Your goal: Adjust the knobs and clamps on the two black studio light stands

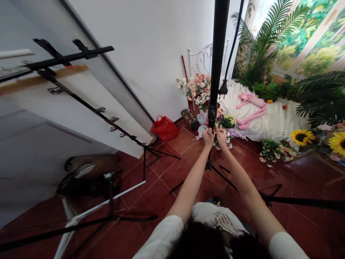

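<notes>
A tall black stand pole (217, 46) rises upright in front of me, with a collar (212, 112) just above my hands. My left hand (208, 137) is wrapped round the pole below that collar. Close beside it, my right hand (221, 136) has its fingers curled at the pole's right side; what they hold, if anything, is too small to tell. A black cable with a plug (223, 87) hangs to the right of the pole, above my right hand. The stand's legs (223, 178) spread over the red tiled floor.
Left are a clamped white board (107, 122) on a stand, a red bag (165, 128) and more stand legs (137, 218). Behind the pole lie flowers (199, 86) and a pink plush toy (252, 104) on white cloth (277, 120). Another black pole (304, 202) crosses the right side.
</notes>
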A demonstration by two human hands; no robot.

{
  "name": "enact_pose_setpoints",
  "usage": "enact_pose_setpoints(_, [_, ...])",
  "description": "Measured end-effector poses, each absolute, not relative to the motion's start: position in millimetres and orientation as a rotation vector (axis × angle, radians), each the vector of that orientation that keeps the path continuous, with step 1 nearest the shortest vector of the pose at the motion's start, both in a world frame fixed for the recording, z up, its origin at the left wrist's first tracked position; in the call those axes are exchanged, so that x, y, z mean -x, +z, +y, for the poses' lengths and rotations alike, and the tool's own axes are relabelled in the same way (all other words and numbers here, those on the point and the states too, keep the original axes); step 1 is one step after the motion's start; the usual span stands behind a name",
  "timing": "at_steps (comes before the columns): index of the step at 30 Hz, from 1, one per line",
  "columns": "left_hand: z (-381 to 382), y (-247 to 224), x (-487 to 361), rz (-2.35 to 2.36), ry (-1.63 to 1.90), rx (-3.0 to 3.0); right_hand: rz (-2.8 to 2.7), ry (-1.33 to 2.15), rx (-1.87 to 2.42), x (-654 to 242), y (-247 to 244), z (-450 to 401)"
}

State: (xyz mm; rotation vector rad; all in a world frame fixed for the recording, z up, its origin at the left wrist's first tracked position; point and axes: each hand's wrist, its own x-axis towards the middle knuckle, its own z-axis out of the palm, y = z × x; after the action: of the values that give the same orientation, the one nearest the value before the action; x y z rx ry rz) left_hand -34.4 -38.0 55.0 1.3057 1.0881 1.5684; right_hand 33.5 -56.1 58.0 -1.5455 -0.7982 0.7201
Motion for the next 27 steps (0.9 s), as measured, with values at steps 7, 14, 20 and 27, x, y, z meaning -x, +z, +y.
enact_pose_setpoints(7, [-39, 57, 34, 1.083, 1.558, -1.302, -1.039, 0.515, 1.823, -50, 54, -57])
enact_pose_setpoints(14, [-39, 58, 32, 1.094, 1.574, -1.299, -1.096, 0.745, 1.655, -83, 23, -77])
enact_pose_setpoints(20, [-37, 55, 30, 1.111, 1.578, -1.3, -1.146, 0.923, 1.449, -81, 14, -72])
enact_pose_setpoints(27, [-35, 51, 29, 1.129, 1.595, -1.299, -1.176, 0.924, 1.362, -66, 22, -69])
